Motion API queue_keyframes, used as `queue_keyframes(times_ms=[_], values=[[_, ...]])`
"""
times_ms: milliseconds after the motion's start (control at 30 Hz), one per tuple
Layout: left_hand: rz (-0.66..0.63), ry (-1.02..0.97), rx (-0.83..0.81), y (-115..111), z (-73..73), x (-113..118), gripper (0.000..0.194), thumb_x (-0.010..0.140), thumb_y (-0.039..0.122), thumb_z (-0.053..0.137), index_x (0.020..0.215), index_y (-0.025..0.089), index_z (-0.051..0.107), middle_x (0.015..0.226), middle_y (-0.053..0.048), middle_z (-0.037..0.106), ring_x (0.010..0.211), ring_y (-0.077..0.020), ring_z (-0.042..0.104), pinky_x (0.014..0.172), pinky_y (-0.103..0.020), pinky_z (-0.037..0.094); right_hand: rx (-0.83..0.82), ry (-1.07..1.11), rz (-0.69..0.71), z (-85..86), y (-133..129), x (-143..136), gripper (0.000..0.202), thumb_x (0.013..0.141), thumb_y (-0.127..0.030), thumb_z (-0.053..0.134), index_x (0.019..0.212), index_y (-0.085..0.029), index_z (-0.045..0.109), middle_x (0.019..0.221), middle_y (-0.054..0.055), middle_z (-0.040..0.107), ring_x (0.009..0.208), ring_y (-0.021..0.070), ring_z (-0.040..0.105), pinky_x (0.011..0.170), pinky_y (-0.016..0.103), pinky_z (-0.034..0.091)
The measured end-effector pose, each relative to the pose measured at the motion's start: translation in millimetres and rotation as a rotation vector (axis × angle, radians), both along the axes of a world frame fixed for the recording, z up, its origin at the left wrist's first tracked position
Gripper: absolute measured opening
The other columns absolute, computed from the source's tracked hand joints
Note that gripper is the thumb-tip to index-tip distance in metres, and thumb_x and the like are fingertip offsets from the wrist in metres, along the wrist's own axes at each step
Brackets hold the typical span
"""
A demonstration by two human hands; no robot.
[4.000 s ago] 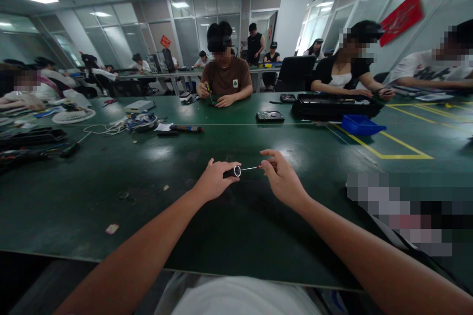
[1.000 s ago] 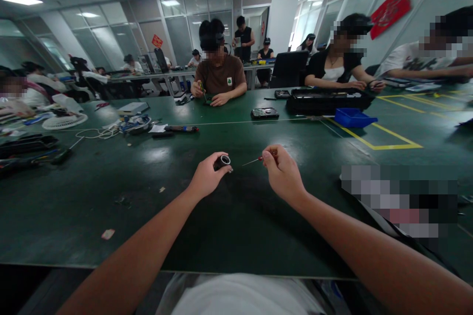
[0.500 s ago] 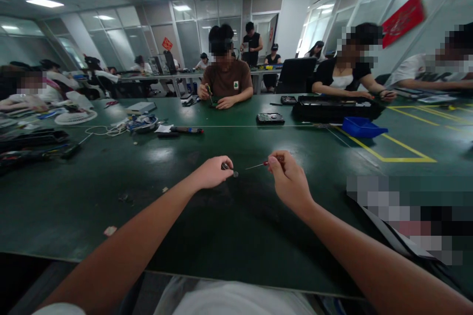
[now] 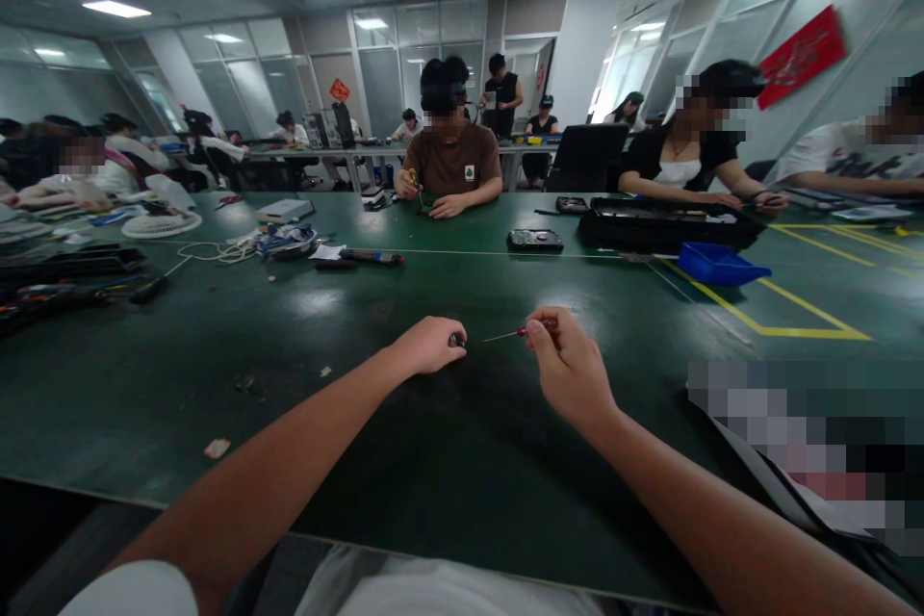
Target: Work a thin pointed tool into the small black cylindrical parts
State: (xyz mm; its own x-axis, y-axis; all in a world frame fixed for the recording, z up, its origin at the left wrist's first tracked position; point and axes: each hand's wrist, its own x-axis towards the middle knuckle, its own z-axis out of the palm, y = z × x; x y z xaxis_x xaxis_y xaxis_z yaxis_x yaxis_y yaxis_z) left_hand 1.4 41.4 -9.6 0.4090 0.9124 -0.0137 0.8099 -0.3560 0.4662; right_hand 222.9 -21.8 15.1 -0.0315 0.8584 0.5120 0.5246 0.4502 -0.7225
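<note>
My left hand [image 4: 430, 345] is closed around a small dark, shiny metal part [image 4: 456, 340], mostly hidden by the fingers, just above the green tabletop [image 4: 462, 491]. Its exact kind is too small to make out. In my right hand [image 4: 572, 361] is a thin screwdriver [image 4: 506, 336] with a reddish handle. Its shaft points left, toward the metal part, and the tip stays a short gap away from it.
Ahead lies a hard drive [image 4: 535, 240], with a black tray-like housing [image 4: 664, 226] and a blue scoop-shaped bin [image 4: 722, 265] to its right. Left of centre are cables [image 4: 281, 241] and a pen-like tool [image 4: 372, 257]. Co-workers sit across the table.
The view has shifted slightly. The small metal part now sits deeper in my left fingers, and the round piece that showed below them no longer stands out. The screwdriver stays in my right hand.
</note>
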Motion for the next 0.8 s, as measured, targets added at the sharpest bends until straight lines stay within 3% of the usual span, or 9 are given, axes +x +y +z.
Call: queue_keyframes(times_ms=[200,300,400,567,667,800], values=[[0.029,-0.022,0.083,2,-2.6,-1,0.023,0.084,0.037,0.063,0.096,0.02,0.073,0.1,-0.009,0.07,0.087,-0.0236,0.065,0.079,-0.034,0.049,-0.004,0.015,0.014,-1.4,2,1,0.017,0.098,-0.037,0.046,0.094,-0.023,0.055,0.079,0.003,0.065,0.071,0.0195,0.062,0.067,0.033,0.044],[0.056,-0.083,0.082,1,8.6,-9,0.021,0.083,0.038,0.063,0.091,0.021,0.074,0.094,-0.007,0.072,0.085,-0.0233,0.066,0.078,-0.033,0.048,-0.003,0.015,0.025,-1.6,2,1,0.017,0.098,-0.037,0.045,0.094,-0.023,0.055,0.081,0.004,0.066,0.074,0.0203,0.063,0.069,0.033,0.045],[0.15,-0.199,0.016,0,22.3,-25,0.025,0.082,0.04,0.063,0.095,0.02,0.072,0.085,-0.006,0.071,0.066,-0.0188,0.065,0.068,-0.031,0.048,0.001,0.0,0.036,-2.8,2,1,0.017,0.098,-0.037,0.045,0.094,-0.023,0.055,0.083,0.005,0.067,0.076,0.0209,0.064,0.07,0.034,0.045],[0.379,-0.564,-0.127,4,32.1,-74,0.023,0.082,0.037,0.064,0.091,0.016,0.067,0.082,-0.005,0.067,0.051,-0.01,0.055,0.049,-0.021,0.039,-0.004,-0.026,0.042,-4.7,3,0,0.018,0.098,-0.038,0.045,0.094,-0.024,0.056,0.082,0.004,0.067,0.076,0.0215,0.064,0.07,0.034,0.045],[0.604,-0.828,-0.225,8,31.9,-116,0.023,0.08,0.036,0.067,0.089,0.015,0.067,0.079,-0.004,0.061,0.047,-0.0067,0.047,0.038,-0.016,0.022,-0.008,-0.024,0.048,-5.3,3,0,0.018,0.098,-0.038,0.045,0.094,-0.024,0.055,0.083,0.005,0.067,0.077,0.022,0.065,0.071,0.035,0.046],[0.726,-1.022,-0.263,8,33.1,-174,0.024,0.081,0.032,0.068,0.096,0.014,0.063,0.078,-0.003,0.056,0.048,-0.0064,0.045,0.035,-0.013,0.019,-0.025,-0.036,0.058,-6.1,4,0,0.017,0.098,-0.037,0.045,0.094,-0.024,0.056,0.083,0.004,0.067,0.077,0.0216,0.065,0.07,0.034,0.046]])
